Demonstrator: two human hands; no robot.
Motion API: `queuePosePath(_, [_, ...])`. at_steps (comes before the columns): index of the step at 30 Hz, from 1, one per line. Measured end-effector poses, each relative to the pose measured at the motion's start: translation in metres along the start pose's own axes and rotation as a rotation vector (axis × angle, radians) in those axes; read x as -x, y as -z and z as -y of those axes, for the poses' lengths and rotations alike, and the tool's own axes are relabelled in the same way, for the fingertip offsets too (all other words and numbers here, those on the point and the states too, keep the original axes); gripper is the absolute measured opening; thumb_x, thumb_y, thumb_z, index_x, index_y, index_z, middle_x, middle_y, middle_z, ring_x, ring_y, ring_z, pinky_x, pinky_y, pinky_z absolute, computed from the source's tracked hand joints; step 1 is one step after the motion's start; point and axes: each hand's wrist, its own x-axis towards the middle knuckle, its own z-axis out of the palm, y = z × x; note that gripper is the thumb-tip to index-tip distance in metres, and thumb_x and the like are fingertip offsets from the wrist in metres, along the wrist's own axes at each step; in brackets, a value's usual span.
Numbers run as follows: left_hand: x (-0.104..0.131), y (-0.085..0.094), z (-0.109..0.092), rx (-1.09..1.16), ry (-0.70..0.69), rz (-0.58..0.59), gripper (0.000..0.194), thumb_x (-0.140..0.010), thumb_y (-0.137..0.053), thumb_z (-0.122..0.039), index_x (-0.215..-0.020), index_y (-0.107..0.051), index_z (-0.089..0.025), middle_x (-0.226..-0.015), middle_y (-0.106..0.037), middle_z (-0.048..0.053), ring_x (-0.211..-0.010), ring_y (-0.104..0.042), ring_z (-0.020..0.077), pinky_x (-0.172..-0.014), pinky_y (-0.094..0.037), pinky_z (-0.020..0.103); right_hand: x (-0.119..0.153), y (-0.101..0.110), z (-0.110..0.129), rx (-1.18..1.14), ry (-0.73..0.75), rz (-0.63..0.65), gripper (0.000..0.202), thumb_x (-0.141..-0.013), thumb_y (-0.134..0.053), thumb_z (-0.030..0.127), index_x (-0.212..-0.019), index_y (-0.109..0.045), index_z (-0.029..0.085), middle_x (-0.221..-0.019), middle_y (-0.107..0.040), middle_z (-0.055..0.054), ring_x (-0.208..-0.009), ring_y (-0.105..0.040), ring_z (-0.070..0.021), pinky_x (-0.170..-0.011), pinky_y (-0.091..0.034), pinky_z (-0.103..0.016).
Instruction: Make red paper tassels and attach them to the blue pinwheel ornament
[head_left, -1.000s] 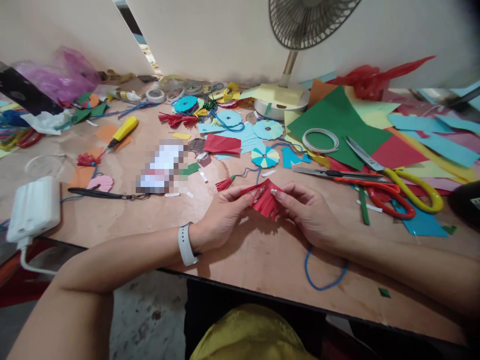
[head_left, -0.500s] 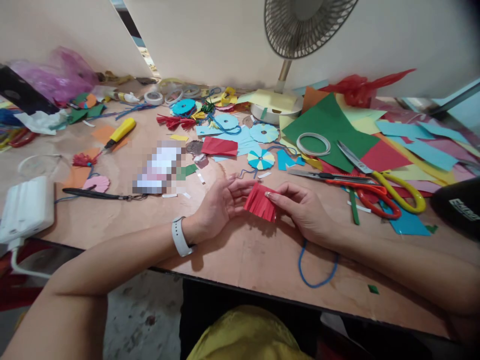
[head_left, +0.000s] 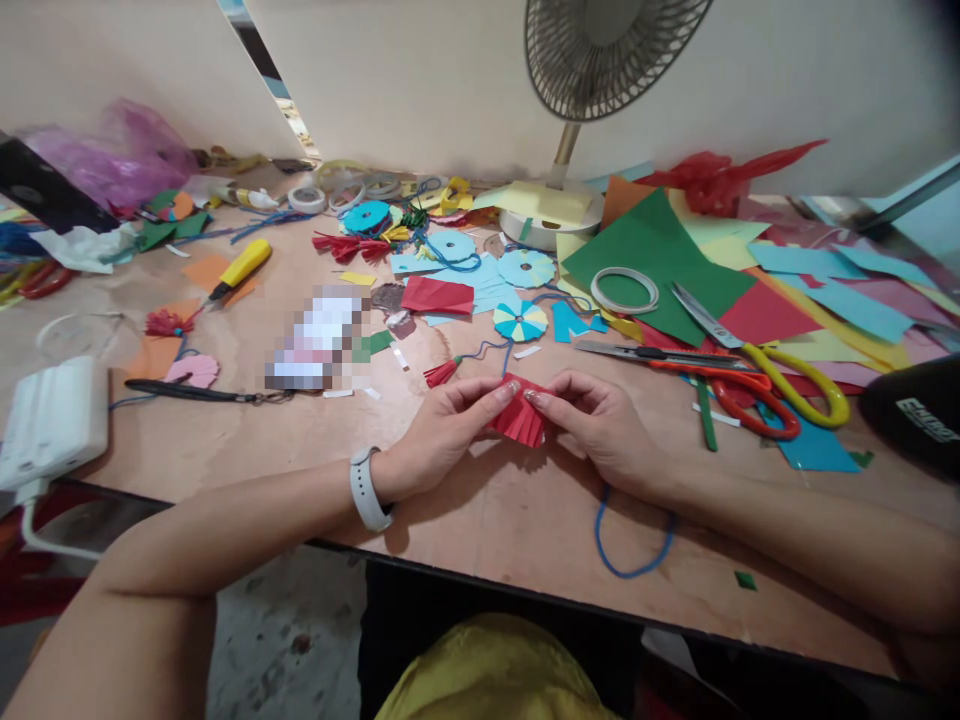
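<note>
A red paper piece with a fringed lower edge (head_left: 519, 420) is pinched at its top between both hands. My left hand (head_left: 450, 425) grips its left side with thumb on top, and my right hand (head_left: 600, 425) grips the right side the same way. Just beyond the left fingers lies a small red tassel with a green top (head_left: 442, 372). Its blue cord runs toward a blue and yellow paper rosette (head_left: 520, 320). A loop of blue cord (head_left: 636, 573) comes out below my right hand.
Right of the hands lie yellow-handled scissors (head_left: 806, 385), orange-handled scissors (head_left: 776, 425) and a tape ring (head_left: 625, 290) on coloured paper. A yellow cutter (head_left: 244, 268), a blurred phone-like object (head_left: 316, 337) and a white power bank (head_left: 56, 420) are leftward. A fan (head_left: 615, 55) stands behind.
My left hand has gone from open beside the red paper to pinching its top edge. The small red tassel now shows beyond the left fingers.
</note>
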Motion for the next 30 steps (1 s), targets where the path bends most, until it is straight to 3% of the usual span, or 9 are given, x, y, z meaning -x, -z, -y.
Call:
queuePosePath(6, [-0.003,0.003,0.0,-0.102,-0.047,-0.015,0.028,-0.09,-0.075,-0.041,-0.095,-0.076,-0.013,-0.086,-0.07,0.003,-0.074,-0.061,0.0106,-0.069,-0.047,0.023,0.0,0.0,-0.002,0.006,0.035,0.026,0.035,-0.077,-0.083,0.051,-0.076,-0.065,0.021,-0.071,-0.065,0.001,-0.062,-0.057,-0.0111,-0.059,-0.049,-0.026])
queuePosePath(13, [-0.002,0.007,0.003,-0.05,-0.027,0.038,0.026,-0.092,-0.072,-0.039,-0.101,-0.076,-0.015,-0.09,-0.072,0.004,-0.077,-0.063,0.0108,-0.076,-0.049,0.023,-0.005,0.006,-0.014,-0.022,0.1,0.059,0.039,-0.075,-0.086,0.047,-0.1,-0.065,0.025,-0.089,-0.069,0.0,-0.077,-0.064,-0.0154,-0.067,-0.054,-0.028])
queuePosePath(17, [-0.004,0.013,-0.01,-0.13,-0.079,0.027,0.026,-0.092,-0.073,-0.041,-0.1,-0.076,-0.016,-0.094,-0.074,0.004,-0.082,-0.066,0.0123,-0.078,-0.051,0.024,-0.007,0.015,-0.013,-0.027,0.242,0.158,0.046,-0.082,-0.075,0.06,-0.115,-0.064,0.029,-0.107,-0.068,-0.004,-0.094,-0.067,-0.0211,-0.077,-0.058,-0.035])
queuePosePath(19, [-0.008,0.023,-0.027,-0.205,-0.156,0.061,0.025,-0.09,-0.076,-0.04,-0.098,-0.077,-0.017,-0.091,-0.074,0.003,-0.077,-0.064,0.0104,-0.074,-0.05,0.023,-0.013,0.023,-0.003,0.08,0.33,0.165,0.037,-0.091,-0.066,0.058,-0.112,-0.066,0.028,-0.11,-0.069,-0.005,-0.097,-0.067,-0.0216,-0.083,-0.057,-0.038])
queuePosePath(21, [-0.014,0.035,-0.048,-0.291,-0.194,0.138,0.024,-0.087,-0.078,-0.04,-0.091,-0.078,-0.017,-0.08,-0.071,0.002,-0.065,-0.058,0.0082,-0.063,-0.047,0.02,-0.028,0.033,0.008,0.328,0.45,0.155,0.021,-0.093,-0.068,0.045,-0.101,-0.069,0.026,-0.103,-0.07,-0.005,-0.096,-0.067,-0.0209,-0.091,-0.054,-0.04])
queuePosePath(24, [-0.022,0.055,-0.074,-0.325,-0.186,0.125,0.024,-0.081,-0.084,-0.041,-0.086,-0.078,-0.018,-0.072,-0.068,0.0,-0.06,-0.055,0.0076,-0.056,-0.044,0.019,-0.062,0.049,0.016,0.667,0.633,0.314,0.017,-0.09,-0.072,0.038,-0.102,-0.071,0.026,-0.107,-0.071,-0.006,-0.105,-0.064,-0.0237,-0.099,-0.05,-0.044])
queuePosePath(27, [-0.026,0.069,-0.085,-0.427,-0.098,0.175,0.025,-0.082,-0.082,-0.042,-0.086,-0.078,-0.018,-0.074,-0.068,0.002,-0.062,-0.056,0.0083,-0.058,-0.046,0.019,-0.095,0.056,0.007,0.834,0.718,0.455,0.021,-0.092,-0.069,0.035,-0.11,-0.072,0.025,-0.116,-0.067,-0.01,-0.114,-0.06,-0.0266,-0.101,-0.048,-0.048])
queuePosePath(30, [-0.027,0.074,-0.083,-0.576,0.02,0.31,0.025,-0.085,-0.079,-0.04,-0.082,-0.077,-0.015,-0.073,-0.067,0.002,-0.064,-0.055,0.0088,-0.06,-0.046,0.02,-0.114,0.052,-0.007,0.97,0.784,0.465,0.015,-0.093,-0.066,0.031,-0.101,-0.074,0.022,-0.115,-0.067,-0.013,-0.109,-0.06,-0.028,-0.097,-0.046,-0.049])
